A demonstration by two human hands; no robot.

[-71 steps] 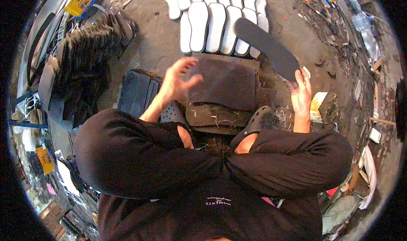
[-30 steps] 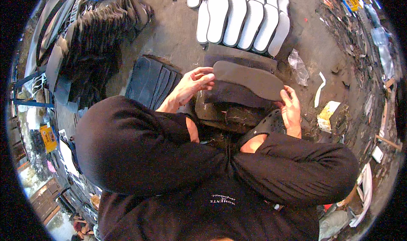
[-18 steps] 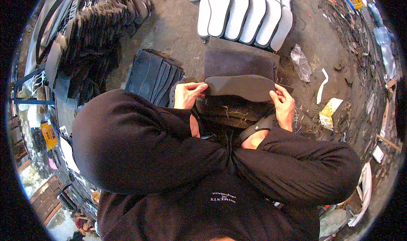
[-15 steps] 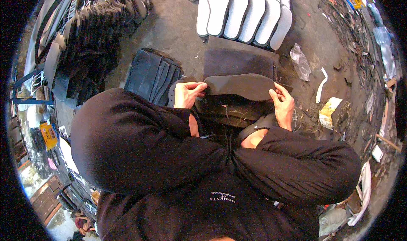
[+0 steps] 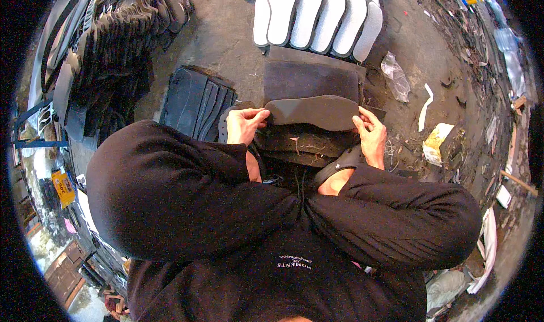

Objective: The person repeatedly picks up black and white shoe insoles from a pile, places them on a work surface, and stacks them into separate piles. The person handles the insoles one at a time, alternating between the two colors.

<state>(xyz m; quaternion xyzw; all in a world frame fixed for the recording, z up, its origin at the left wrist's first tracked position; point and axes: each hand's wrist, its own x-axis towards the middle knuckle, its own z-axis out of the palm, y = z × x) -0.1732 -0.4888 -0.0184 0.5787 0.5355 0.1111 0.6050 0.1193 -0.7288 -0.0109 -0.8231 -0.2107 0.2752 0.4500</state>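
A dark brown-grey shoe sole (image 5: 311,113) is stretched lengthwise between my two hands, its far edge lying along a flat dark slab (image 5: 311,79). My left hand (image 5: 243,125) is closed in a pinch at the sole's left end. At the other end, my right hand (image 5: 371,134) pinches the tip between thumb and fingers. More dark sheet material (image 5: 306,147), with loose threads on it, shows just below the sole. To the left of my left hand lies a stack of dark blue-grey sheets (image 5: 195,104).
White-topped soles (image 5: 306,16) stand in rows beyond the slab. A large pile of dark soles (image 5: 116,67) fills the left side. On the right, the floor holds a clear plastic wrapper (image 5: 395,77), a white strip (image 5: 425,107), a yellowed scrap (image 5: 437,143) and scattered trimmings.
The whole view has shifted slightly, so everything appears a little farther left. Both hands keep their pinch on the sole, which stays in nearly the same place over the slab.
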